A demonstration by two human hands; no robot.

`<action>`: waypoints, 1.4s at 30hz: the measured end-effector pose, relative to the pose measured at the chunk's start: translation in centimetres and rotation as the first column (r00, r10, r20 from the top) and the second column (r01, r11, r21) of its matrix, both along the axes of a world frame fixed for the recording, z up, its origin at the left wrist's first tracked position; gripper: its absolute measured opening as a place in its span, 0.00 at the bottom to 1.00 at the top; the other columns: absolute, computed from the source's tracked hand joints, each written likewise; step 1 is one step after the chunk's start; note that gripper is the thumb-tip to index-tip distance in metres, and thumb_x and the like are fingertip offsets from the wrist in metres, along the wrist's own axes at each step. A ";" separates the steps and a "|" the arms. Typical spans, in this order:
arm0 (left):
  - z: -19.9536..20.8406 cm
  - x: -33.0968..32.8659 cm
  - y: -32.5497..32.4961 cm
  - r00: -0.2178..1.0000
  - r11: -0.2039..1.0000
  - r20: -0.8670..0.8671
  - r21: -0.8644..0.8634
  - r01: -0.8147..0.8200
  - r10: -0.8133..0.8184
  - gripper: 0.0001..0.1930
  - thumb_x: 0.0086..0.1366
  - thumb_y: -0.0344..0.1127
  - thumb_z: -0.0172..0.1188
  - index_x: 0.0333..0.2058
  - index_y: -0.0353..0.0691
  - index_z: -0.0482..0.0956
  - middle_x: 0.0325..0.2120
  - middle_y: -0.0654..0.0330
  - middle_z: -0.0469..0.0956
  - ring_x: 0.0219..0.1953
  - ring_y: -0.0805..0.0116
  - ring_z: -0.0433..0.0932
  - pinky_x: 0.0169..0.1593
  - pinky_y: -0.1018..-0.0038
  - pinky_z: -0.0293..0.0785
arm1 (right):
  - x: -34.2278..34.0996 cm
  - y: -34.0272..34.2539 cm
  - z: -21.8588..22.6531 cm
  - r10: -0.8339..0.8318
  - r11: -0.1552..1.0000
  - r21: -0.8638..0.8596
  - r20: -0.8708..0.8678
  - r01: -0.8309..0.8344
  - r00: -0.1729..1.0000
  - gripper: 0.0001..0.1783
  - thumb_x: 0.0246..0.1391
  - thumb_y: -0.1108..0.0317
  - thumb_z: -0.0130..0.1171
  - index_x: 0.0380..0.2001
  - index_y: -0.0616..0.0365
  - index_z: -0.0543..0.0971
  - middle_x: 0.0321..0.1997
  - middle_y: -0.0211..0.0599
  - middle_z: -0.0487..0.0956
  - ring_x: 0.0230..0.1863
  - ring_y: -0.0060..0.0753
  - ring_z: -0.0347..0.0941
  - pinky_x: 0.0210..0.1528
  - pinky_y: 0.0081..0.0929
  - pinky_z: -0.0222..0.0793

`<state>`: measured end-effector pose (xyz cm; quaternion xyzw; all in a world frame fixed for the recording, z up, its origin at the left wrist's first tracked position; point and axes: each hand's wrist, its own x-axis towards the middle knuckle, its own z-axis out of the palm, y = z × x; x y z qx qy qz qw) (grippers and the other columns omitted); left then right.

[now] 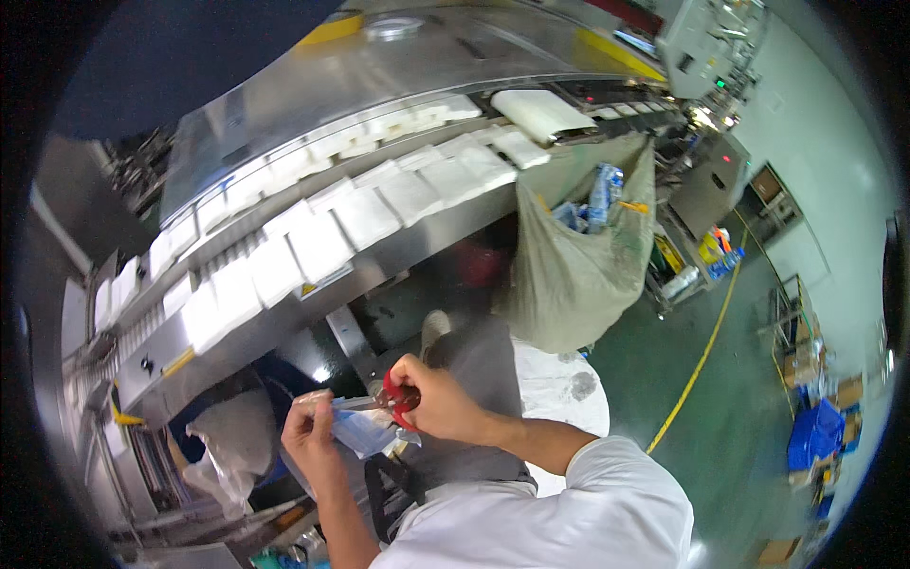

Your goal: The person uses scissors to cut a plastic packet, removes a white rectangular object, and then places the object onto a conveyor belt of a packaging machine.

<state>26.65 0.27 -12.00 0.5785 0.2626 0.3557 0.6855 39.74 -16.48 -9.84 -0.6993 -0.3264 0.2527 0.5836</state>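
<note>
My right hand [431,403] is closed round the red handles of a pair of scissors [402,402]. The blades point left toward my other hand, against a small blue and clear plastic packet [363,431]. My left hand [315,444] grips the packet's upper left end between thumb and fingers. Below both hands the packet hangs loose over my lap. Whether the blades have gone into the film cannot be made out.
A conveyor [379,254] carrying rows of white folded packs [322,237] runs in front of me. A grey-green sack [578,275] with wrappers hangs from its right part. A clear plastic bag [232,441] sits at lower left. Blue bin [815,431] and cartons stand far right.
</note>
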 end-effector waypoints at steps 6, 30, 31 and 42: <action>-3.3 -1.9 2.9 0.968 0.973 0.134 -0.115 -0.198 0.213 0.08 0.75 0.37 0.60 0.38 0.39 0.79 0.37 0.62 0.81 0.38 0.76 0.79 0.41 0.78 0.76 | 1.4 -1.0 -2.9 -0.275 0.922 0.259 -0.088 0.288 0.957 0.22 0.50 0.78 0.75 0.41 0.54 0.71 0.38 0.29 0.81 0.39 0.21 0.76 0.44 0.25 0.74; 0.9 0.8 -1.1 0.838 0.736 0.180 -0.408 0.540 -0.515 0.13 0.69 0.39 0.68 0.44 0.35 0.83 0.34 0.65 0.82 0.34 0.81 0.77 0.41 0.81 0.74 | 2.1 -3.0 -1.2 -0.097 0.901 0.349 -0.419 0.259 0.903 0.22 0.54 0.73 0.73 0.47 0.62 0.72 0.42 0.33 0.80 0.41 0.21 0.76 0.48 0.23 0.73; 0.9 0.7 -1.2 0.855 0.763 0.156 -0.393 0.513 -0.495 0.13 0.69 0.39 0.67 0.44 0.35 0.83 0.34 0.65 0.82 0.34 0.81 0.77 0.41 0.81 0.74 | 2.1 -3.0 -1.2 -0.103 0.905 0.341 -0.408 0.256 0.907 0.22 0.55 0.72 0.72 0.48 0.62 0.72 0.43 0.35 0.80 0.43 0.22 0.76 0.50 0.25 0.73; -1.6 4.8 -4.6 0.999 0.995 -0.029 0.085 0.045 -0.042 0.11 0.73 0.33 0.61 0.47 0.31 0.81 0.36 0.66 0.80 0.37 0.81 0.74 0.42 0.80 0.71 | -7.6 -2.3 -6.6 -0.029 0.912 0.264 -0.722 0.315 0.691 0.28 0.53 0.73 0.74 0.51 0.56 0.68 0.45 0.35 0.76 0.46 0.29 0.74 0.52 0.27 0.70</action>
